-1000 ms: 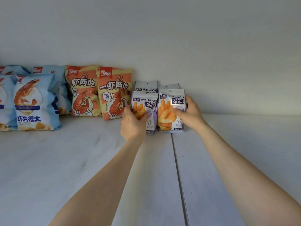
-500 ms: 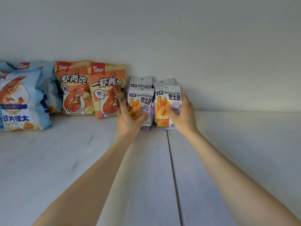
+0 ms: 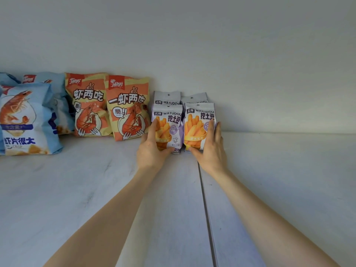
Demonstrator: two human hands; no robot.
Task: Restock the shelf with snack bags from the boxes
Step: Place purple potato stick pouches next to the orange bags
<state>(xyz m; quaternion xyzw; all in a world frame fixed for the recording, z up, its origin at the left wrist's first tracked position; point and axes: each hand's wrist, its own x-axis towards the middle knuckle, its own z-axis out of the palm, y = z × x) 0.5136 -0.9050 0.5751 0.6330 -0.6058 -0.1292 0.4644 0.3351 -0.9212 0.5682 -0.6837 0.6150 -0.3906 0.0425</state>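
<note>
Steadies two small purple-and-white film pouches printed with orange fries, one per hand, on the white wooden shelf board (image 3: 77, 189). Takes the dark seam (image 3: 203, 189) running front to back across that board as the marker. Has the left pouch (image 3: 170, 122) just left of the seam's far end and the right pouch (image 3: 198, 124) at that far end, side by side, both upright. Backs them onto two more grey-topped pouches (image 3: 167, 98) of the same kind, set beyond the seam's end against the pale back wall (image 3: 231, 54). Shares the board, further left of the seam, with orange-and-cream prawn snack bags (image 3: 127, 108) and then pale blue prawn cracker bags (image 3: 21, 120).

Judging by the puffed film: light, soft, air-cushioned and slick, with brittle contents and a narrow base prone to tipping. Best taken by the side edges or the flat sealed top strip, with little squeeze across the belly.

Lays the left hand (image 3: 152, 151) against the left pouch's outer edge and lower front, fingers fairly straight and pointing up, thumb splayed along the bottom. Spread and pressing, no pinch on view. Mirrors that with the right hand (image 3: 211, 151): fingers straight and together up the right pouch's outer edge, thumb stretched across its lower front corner. Extends both forearms almost straight, converging toward the seam's far end, palms turned toward each other and bracketing the pair.
</note>
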